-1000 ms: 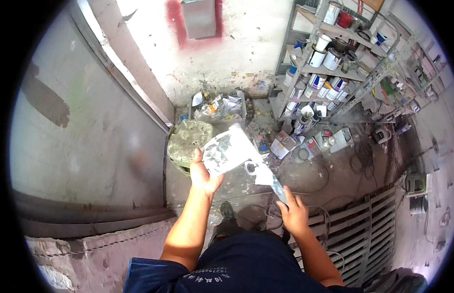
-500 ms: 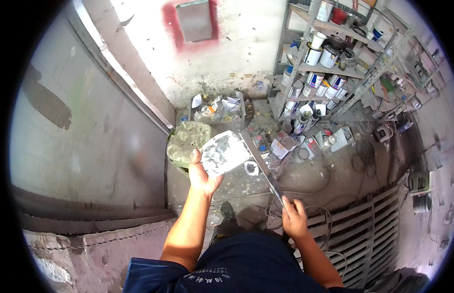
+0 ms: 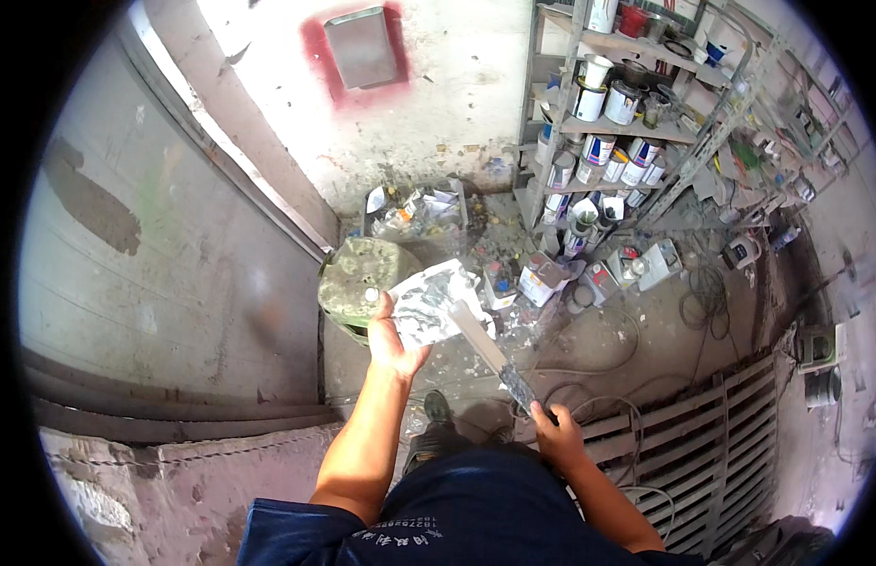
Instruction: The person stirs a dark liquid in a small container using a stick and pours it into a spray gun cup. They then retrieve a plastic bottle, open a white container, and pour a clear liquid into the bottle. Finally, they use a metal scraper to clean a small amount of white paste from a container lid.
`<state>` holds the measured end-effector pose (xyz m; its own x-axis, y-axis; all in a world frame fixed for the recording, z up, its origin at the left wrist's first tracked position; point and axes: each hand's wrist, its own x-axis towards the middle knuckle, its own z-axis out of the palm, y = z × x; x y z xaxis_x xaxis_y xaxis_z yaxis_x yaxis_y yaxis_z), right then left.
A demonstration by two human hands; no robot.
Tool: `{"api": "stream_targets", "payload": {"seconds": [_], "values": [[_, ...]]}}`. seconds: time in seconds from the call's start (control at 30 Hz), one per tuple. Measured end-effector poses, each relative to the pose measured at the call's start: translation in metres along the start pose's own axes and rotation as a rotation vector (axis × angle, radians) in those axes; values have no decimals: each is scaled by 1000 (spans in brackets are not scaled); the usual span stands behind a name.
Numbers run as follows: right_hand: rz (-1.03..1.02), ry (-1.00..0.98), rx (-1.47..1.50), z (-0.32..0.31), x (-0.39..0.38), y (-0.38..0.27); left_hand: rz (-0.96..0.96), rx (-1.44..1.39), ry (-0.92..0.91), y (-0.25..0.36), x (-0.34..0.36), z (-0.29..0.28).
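My left hand (image 3: 393, 347) grips the near-left edge of a thin white sheet (image 3: 421, 307), thumb on top. Grey smears cover the sheet's upper face, and its edges look ragged. In my right hand (image 3: 558, 440) is the dark handle of a long flat-bladed scraper (image 3: 485, 344), fingers closed round it. The blade points away and to the left, its broad side up. Its tip lies over the right part of the sheet; whether it touches cannot be made out. Beneath the sheet stands a green, paint-crusted drum (image 3: 358, 269).
A bin of rubbish (image 3: 421, 209) stands against the wall. Shelves (image 3: 636, 127) with several paint cans are at the far right. Boxes (image 3: 544, 279) and hoses (image 3: 636, 330) lie on the floor. A slatted metal rack (image 3: 688, 453) is at right; a large grey panel (image 3: 174, 274) at left.
The scraper has turned from edge-on to broad side up, and its tip has moved from the sheet's right edge onto it. My right hand has shifted slightly left. My left hand keeps its hold.
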<state>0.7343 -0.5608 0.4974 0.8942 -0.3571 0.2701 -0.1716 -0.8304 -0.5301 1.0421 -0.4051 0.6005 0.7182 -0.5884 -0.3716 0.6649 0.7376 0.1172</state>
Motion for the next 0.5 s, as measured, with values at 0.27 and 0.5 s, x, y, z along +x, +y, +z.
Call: {"api": "stream_targets", "payload": {"seconds": [0.27,0.5], "values": [[106,-59,32,-36,-15,34,76,94,-14,12,14,12],[444,-123,178,-28,-13,80,102,400,204,56,98,-42]]}}
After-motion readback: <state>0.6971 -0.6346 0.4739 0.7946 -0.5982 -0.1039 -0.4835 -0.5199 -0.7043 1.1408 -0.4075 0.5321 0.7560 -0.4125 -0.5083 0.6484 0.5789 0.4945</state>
